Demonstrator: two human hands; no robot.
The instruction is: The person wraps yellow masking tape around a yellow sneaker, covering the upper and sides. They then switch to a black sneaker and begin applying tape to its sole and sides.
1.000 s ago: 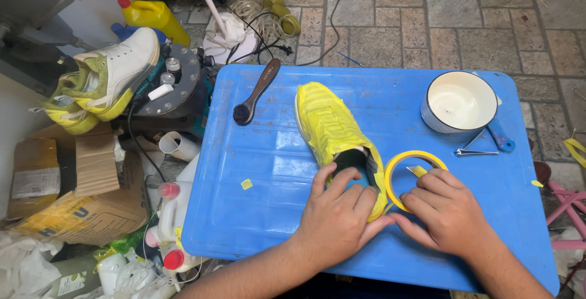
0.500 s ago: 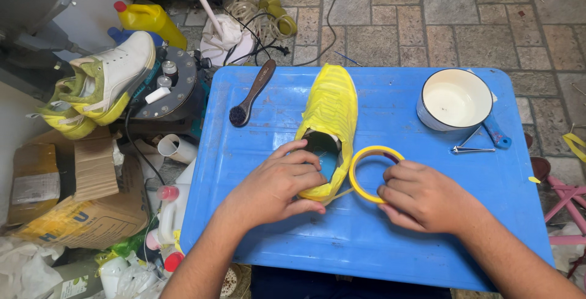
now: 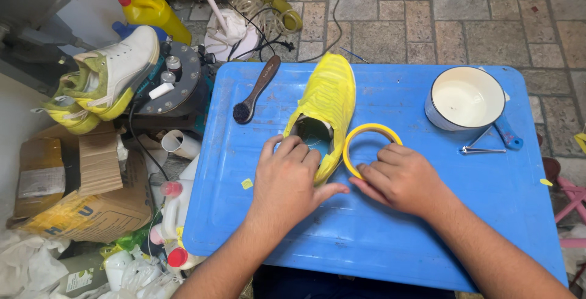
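My left hand (image 3: 287, 180) flat on yellow shoe (image 3: 326, 100), fingers loosely spread at its opening, my right hand (image 3: 400, 177) curled on tape roll (image 3: 371, 146), blue table (image 3: 366, 238), stone-tile floor (image 3: 464, 18), white pot (image 3: 467, 97), brush (image 3: 256, 90)

On the table (image 3: 378, 238), the shoe (image 3: 326, 100) lies centre; tape ring (image 3: 371, 146) just right, brush (image 3: 255, 90) left, pot (image 3: 467, 99) upper right.

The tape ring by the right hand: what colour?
Yellow; the tape ring shows clearly in the head view.
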